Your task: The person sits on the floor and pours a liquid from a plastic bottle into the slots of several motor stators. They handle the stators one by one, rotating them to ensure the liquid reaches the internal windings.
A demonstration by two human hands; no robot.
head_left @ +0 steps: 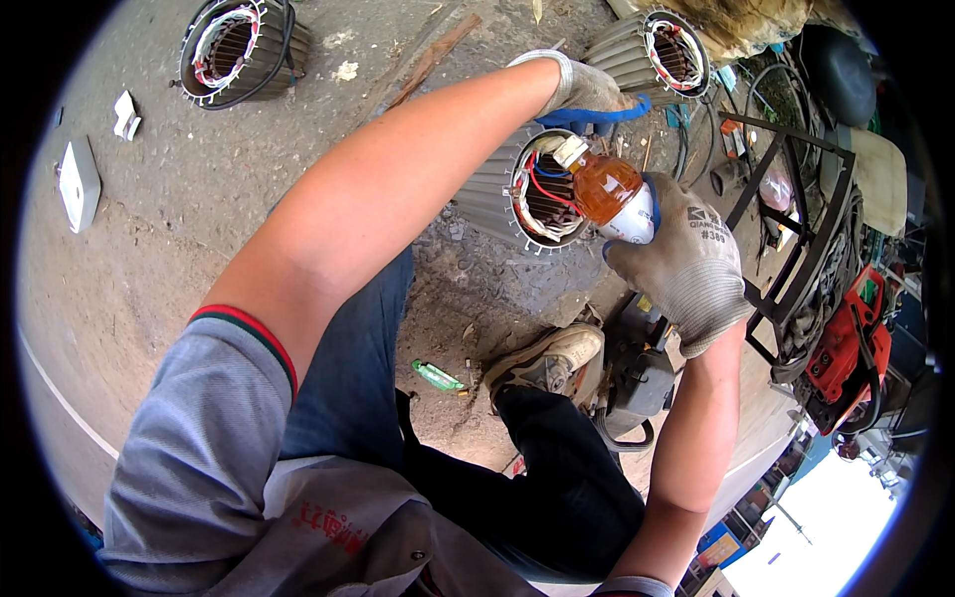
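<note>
My right hand, in a grey knitted glove, is wrapped round a clear plastic bottle of amber liquid. The bottle leans with its white cap end over the open mouth of a finned motor housing. Inside that housing's rim are copper-coloured windings, white lacing and loose red and blue wires. My left hand, gloved with blue on the palm side, reaches across to the housing's far side. One of its fingers is stretched out to the right; the others are partly hidden, and it shows no object held.
Two more finned motor housings stand farther off, one at far left, one at far right. A black metal frame and a red machine stand at right. A green wrapper lies near my shoe.
</note>
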